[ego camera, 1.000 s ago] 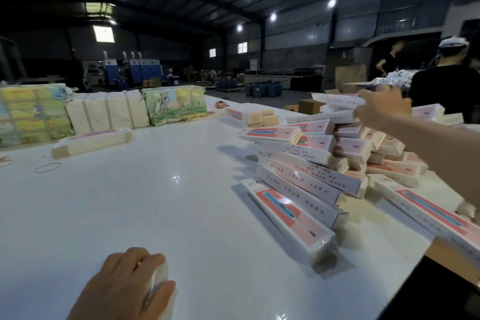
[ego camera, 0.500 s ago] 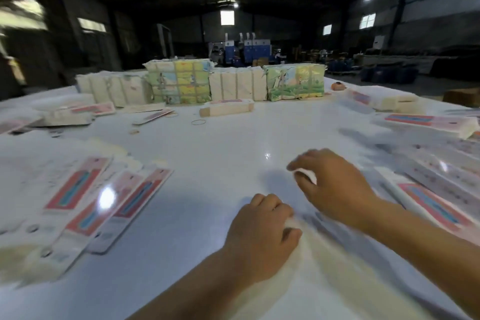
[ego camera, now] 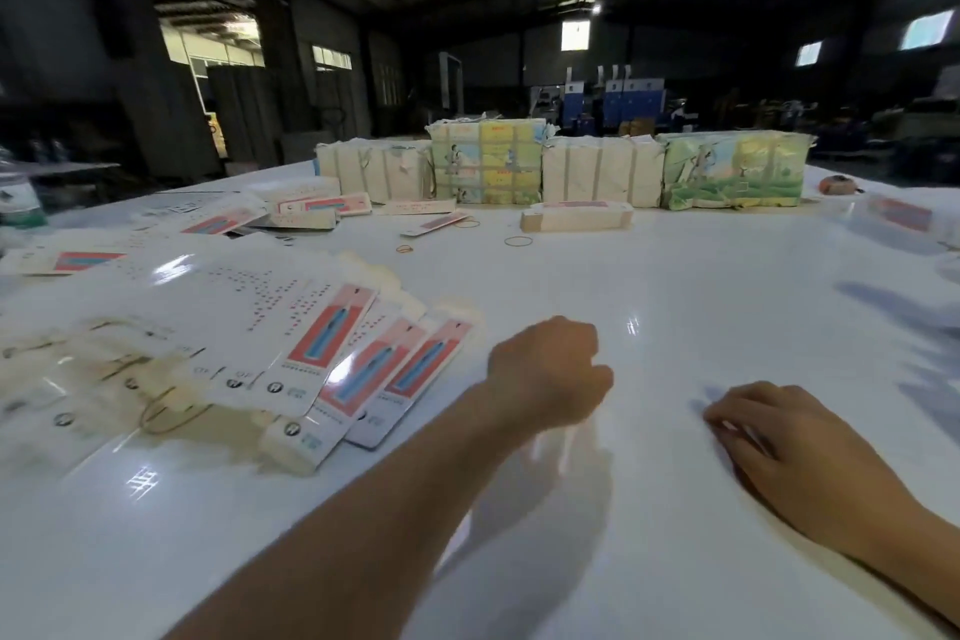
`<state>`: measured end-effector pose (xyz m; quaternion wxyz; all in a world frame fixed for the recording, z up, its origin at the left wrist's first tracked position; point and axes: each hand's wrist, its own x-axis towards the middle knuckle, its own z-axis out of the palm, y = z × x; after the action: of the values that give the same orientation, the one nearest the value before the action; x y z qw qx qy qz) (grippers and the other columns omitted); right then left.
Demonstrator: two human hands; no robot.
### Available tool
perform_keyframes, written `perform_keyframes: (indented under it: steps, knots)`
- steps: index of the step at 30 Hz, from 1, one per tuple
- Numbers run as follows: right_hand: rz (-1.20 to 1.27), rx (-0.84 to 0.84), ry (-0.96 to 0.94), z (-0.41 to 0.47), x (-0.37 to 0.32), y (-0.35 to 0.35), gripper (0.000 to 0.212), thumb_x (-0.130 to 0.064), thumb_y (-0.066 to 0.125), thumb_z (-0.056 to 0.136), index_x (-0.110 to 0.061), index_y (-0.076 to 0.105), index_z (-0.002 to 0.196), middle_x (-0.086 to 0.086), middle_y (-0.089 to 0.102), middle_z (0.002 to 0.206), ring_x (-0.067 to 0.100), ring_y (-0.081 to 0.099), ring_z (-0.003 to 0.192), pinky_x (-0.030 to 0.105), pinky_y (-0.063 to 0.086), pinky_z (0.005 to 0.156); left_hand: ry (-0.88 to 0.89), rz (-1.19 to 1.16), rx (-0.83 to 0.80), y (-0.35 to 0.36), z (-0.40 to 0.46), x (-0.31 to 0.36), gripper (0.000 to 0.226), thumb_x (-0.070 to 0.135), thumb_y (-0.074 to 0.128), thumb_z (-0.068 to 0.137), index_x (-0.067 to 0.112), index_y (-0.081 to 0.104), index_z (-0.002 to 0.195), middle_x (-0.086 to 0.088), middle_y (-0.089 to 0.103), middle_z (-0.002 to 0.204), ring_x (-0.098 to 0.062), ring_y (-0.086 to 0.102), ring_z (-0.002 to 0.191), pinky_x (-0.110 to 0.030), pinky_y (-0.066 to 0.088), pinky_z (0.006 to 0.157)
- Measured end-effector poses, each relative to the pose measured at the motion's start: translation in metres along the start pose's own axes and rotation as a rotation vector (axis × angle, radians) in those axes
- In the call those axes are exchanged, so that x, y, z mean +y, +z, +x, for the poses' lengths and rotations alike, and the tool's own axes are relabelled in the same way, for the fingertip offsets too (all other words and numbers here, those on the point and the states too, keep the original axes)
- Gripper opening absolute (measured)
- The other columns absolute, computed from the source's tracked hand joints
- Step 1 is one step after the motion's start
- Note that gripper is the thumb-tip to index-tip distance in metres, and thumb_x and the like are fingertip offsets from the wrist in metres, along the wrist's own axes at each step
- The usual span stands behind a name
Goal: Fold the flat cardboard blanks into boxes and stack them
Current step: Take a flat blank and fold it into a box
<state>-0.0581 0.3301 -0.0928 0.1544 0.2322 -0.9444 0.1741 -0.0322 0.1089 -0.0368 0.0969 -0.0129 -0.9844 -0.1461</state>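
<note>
Fanned pile of flat white cardboard blanks with red-and-blue printed panels, lying on the glossy white table at about 9 o'clock from the hands; the blanks overlap one another, and a tan rubber band lies across the near edge of the pile. More loose blanks of the same print are scattered farther back at 11 o'clock.

Left hand: at the centre of view, forearm reaching in from 7 o'clock, just right of the fanned pile and not touching it; fingers curled under. The frame is blurred, and whether the hand grips anything cannot be told.

Right hand: at 4 o'clock, well apart from the left, palm down with loosely bent fingers, fingertips resting on the table; it holds nothing.

One folded white box with a pink top panel lies on the table at 12 o'clock, with two loose rubber bands just before it. Behind it, along the far edge, stands a row of four bound bundles: two plain cream, two wrapped in green-and-yellow illustrated paper. Blurred printed cartons lie at 2 o'clock. A dim warehouse interior fills the background.
</note>
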Motion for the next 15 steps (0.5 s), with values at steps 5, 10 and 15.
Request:
perform_keyframes:
  steps: [5,10,15]
  knots:
    - [0.034,0.028,0.009,-0.002,-0.003,0.000,0.014,-0.014,0.063,0.087,-0.018,0.074,0.095,-0.005,0.065,0.101,0.021,0.053,0.090,0.036,0.043,0.075,-0.388,0.456,-0.054,-0.068,-0.003,-0.092,0.040,0.048,0.056,0.084,0.018,0.053,0.111,-0.005,0.049,0.113,-0.024,0.046,0.099,-0.035,0.039,0.078]
    - [0.036,0.033,0.004,0.000,-0.003,0.003,0.013,-0.008,0.068,0.082,-0.016,0.075,0.088,-0.001,0.067,0.096,0.027,0.057,0.084,0.042,0.047,0.070,-0.583,0.488,-0.162,-0.068,-0.028,-0.143,0.050,0.056,0.057,0.079,0.023,0.051,0.116,-0.004,0.044,0.120,-0.028,0.036,0.116,-0.038,0.040,0.085]
    - [0.050,0.043,-0.002,-0.001,0.000,0.004,0.014,-0.006,0.069,0.081,-0.018,0.074,0.087,-0.003,0.065,0.093,0.024,0.054,0.080,0.042,0.046,0.070,-0.568,0.560,-0.156,-0.059,-0.028,-0.156,0.032,0.043,0.064,0.078,0.024,0.049,0.100,0.003,0.053,0.080,-0.013,0.056,0.074,-0.028,0.052,0.066]
